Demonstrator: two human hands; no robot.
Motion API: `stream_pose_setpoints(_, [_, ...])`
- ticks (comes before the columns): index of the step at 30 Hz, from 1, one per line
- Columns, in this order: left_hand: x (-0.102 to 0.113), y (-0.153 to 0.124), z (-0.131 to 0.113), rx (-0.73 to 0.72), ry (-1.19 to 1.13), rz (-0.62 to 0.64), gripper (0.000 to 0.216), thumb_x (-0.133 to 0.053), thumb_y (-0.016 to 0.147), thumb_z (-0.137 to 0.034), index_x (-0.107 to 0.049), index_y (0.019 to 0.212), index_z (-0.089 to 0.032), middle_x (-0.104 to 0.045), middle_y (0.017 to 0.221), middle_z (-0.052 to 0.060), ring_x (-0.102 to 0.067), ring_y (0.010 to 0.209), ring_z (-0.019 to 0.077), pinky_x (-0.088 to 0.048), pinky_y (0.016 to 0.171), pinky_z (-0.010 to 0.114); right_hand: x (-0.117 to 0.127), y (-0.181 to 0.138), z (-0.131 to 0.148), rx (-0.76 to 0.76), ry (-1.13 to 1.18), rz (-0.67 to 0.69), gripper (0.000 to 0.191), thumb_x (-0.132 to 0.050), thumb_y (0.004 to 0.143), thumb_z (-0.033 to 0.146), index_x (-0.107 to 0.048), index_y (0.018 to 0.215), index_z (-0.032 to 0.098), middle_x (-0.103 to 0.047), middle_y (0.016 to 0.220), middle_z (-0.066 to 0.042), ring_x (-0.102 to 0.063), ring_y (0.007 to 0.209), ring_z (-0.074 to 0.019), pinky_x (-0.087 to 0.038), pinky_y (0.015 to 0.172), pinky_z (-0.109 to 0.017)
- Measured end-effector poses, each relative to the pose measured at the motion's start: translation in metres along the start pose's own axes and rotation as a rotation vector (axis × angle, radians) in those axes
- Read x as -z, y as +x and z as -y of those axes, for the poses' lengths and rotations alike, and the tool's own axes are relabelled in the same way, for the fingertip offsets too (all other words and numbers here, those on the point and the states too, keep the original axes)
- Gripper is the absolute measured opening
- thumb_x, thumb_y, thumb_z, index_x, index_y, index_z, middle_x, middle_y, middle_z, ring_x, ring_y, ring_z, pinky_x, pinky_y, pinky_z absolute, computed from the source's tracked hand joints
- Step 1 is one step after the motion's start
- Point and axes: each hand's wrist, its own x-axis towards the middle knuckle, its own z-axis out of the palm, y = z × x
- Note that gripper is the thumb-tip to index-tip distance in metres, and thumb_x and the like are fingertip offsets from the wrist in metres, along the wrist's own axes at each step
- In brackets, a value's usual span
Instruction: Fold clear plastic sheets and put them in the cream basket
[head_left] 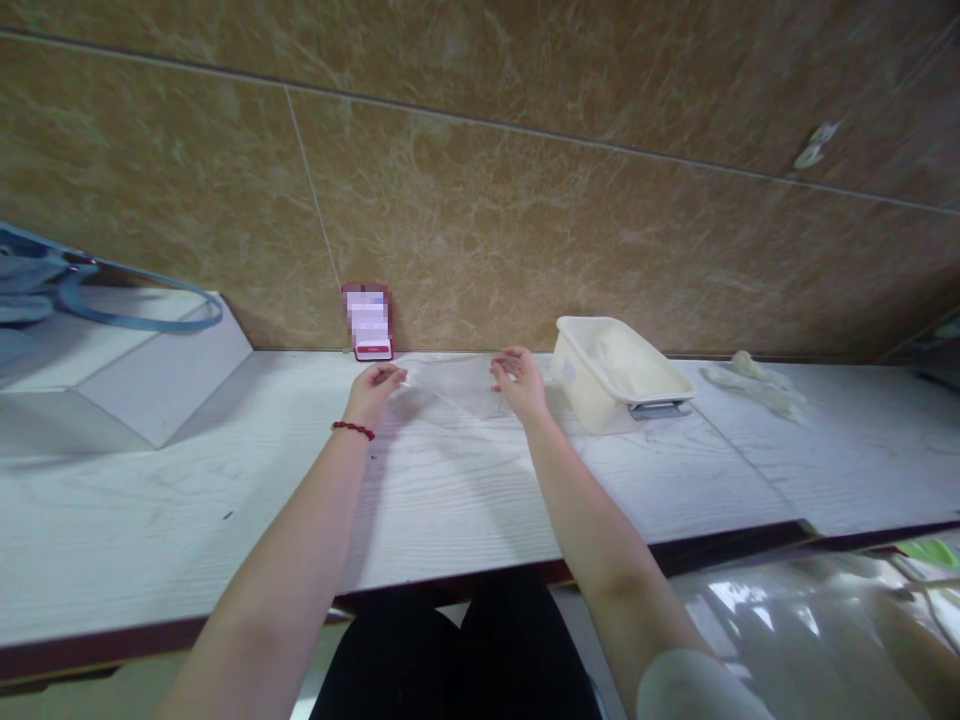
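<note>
A thin, see-through piece of plastic film stretches just above the white tabletop, between my two hands; whether it is a bag or a single sheet is hard to make out. My left hand, with a red braided bracelet on the wrist, pinches its left end between thumb and fingers. At the other end, the fingers of my right hand are curled in a pinch on the film's edge. Right beside that hand stands a cream plastic bin with a grey latch, its top uncovered and some pale, see-through material inside.
Behind my left hand a phone with a lit screen leans on the brown tiled wall. A white box with a blue strap stands on the left. Crumpled clear plastic lies right of the bin. The table edge runs before me.
</note>
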Motion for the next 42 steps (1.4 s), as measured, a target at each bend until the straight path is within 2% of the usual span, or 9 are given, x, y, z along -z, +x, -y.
stream_pose_setpoints(6, [0.009, -0.013, -0.033, 0.046, 0.038, -0.079, 0.035, -0.068, 0.057, -0.042, -0.059, 0.079, -0.016, -0.061, 0.069, 0.001, -0.057, 0.066, 0.0112, -0.044, 0.056, 0.022, -0.002, 0.004, 0.03, 0.037, -0.104, 0.097, 0.02, -0.056, 0.07, 0.037, -0.051, 0.078, 0.019, -0.056, 0.068, 0.002, -0.059, 0.059, -0.0099, -0.054, 0.052, -0.025])
stream_pose_setpoints(15, [0.048, -0.043, -0.102, -0.023, 0.128, -0.138, 0.033, -0.066, 0.059, -0.039, -0.062, 0.08, -0.014, -0.053, 0.058, -0.002, -0.045, 0.049, 0.0066, -0.029, 0.038, 0.018, -0.017, -0.01, 0.116, 0.092, -0.245, 0.283, 0.02, -0.057, 0.072, 0.036, -0.05, 0.077, 0.018, -0.059, 0.068, 0.001, -0.06, 0.051, -0.0093, -0.037, 0.033, -0.013])
stream_pose_setpoints(19, [0.08, -0.056, -0.121, -0.054, 0.134, -0.126, 0.025, -0.068, 0.058, -0.033, -0.053, 0.068, -0.016, -0.051, 0.054, -0.004, -0.041, 0.044, 0.0051, -0.028, 0.038, 0.017, -0.033, -0.027, 0.133, 0.022, -0.242, 0.348, 0.02, -0.059, 0.071, 0.034, -0.047, 0.074, 0.018, -0.059, 0.065, 0.003, -0.056, 0.045, -0.0066, -0.033, 0.031, -0.012])
stream_pose_setpoints(24, [0.117, -0.069, -0.151, -0.048, 0.219, -0.187, 0.024, -0.068, 0.06, -0.028, -0.05, 0.07, -0.015, -0.052, 0.059, -0.004, -0.044, 0.05, 0.005, -0.032, 0.044, 0.017, -0.057, -0.048, 0.143, -0.058, -0.117, 0.453, 0.016, -0.057, 0.073, 0.029, -0.045, 0.076, 0.018, -0.056, 0.061, 0.005, -0.059, 0.049, -0.0077, -0.033, 0.032, -0.011])
stream_pose_setpoints(29, [0.135, -0.075, -0.179, -0.064, 0.25, -0.219, 0.017, -0.064, 0.065, -0.023, -0.051, 0.068, -0.013, -0.05, 0.062, -0.004, -0.047, 0.056, 0.0043, -0.038, 0.055, 0.018, -0.072, -0.071, 0.161, -0.186, -0.001, 0.587, 0.014, -0.053, 0.078, 0.025, -0.04, 0.078, 0.019, -0.055, 0.057, 0.006, -0.063, 0.055, -0.0101, -0.031, 0.034, -0.009])
stream_pose_setpoints(32, [0.129, -0.07, -0.195, -0.145, 0.297, -0.206, 0.015, -0.061, 0.069, -0.024, -0.053, 0.071, -0.012, -0.05, 0.06, -0.004, -0.047, 0.055, 0.0042, -0.039, 0.06, 0.02, -0.07, -0.081, 0.167, -0.271, 0.062, 0.591, 0.014, -0.05, 0.08, 0.024, -0.037, 0.076, 0.02, -0.058, 0.061, 0.004, -0.064, 0.056, -0.0105, -0.029, 0.035, -0.009])
stream_pose_setpoints(36, [0.097, -0.055, -0.208, -0.202, 0.422, -0.122, 0.026, -0.062, 0.068, -0.03, -0.056, 0.08, -0.008, -0.053, 0.065, -0.003, -0.048, 0.058, 0.0055, -0.044, 0.067, 0.027, -0.054, -0.093, 0.16, -0.423, 0.121, 0.54, 0.013, -0.044, 0.083, 0.024, -0.034, 0.076, 0.02, -0.063, 0.074, 0.001, -0.064, 0.056, -0.0097, -0.027, 0.035, -0.01])
stream_pose_setpoints(39, [0.064, -0.043, -0.203, -0.132, 0.533, 0.032, 0.031, -0.065, 0.064, -0.034, -0.058, 0.081, -0.009, -0.054, 0.064, -0.003, -0.048, 0.057, 0.0065, -0.045, 0.065, 0.029, -0.034, -0.104, 0.141, -0.513, 0.103, 0.479, 0.012, -0.043, 0.082, 0.024, -0.033, 0.076, 0.021, -0.063, 0.074, 0.001, -0.063, 0.055, -0.0096, -0.026, 0.034, -0.011])
stream_pose_setpoints(42, [0.032, -0.032, -0.181, -0.109, 0.649, 0.242, 0.029, -0.066, 0.061, -0.038, -0.06, 0.075, -0.014, -0.056, 0.065, -0.001, -0.048, 0.057, 0.008, -0.043, 0.061, 0.025, -0.013, -0.119, 0.114, -0.566, 0.015, 0.422, 0.009, -0.042, 0.081, 0.023, -0.034, 0.078, 0.021, -0.062, 0.076, 0.0, -0.062, 0.053, -0.0097, -0.027, 0.035, -0.013])
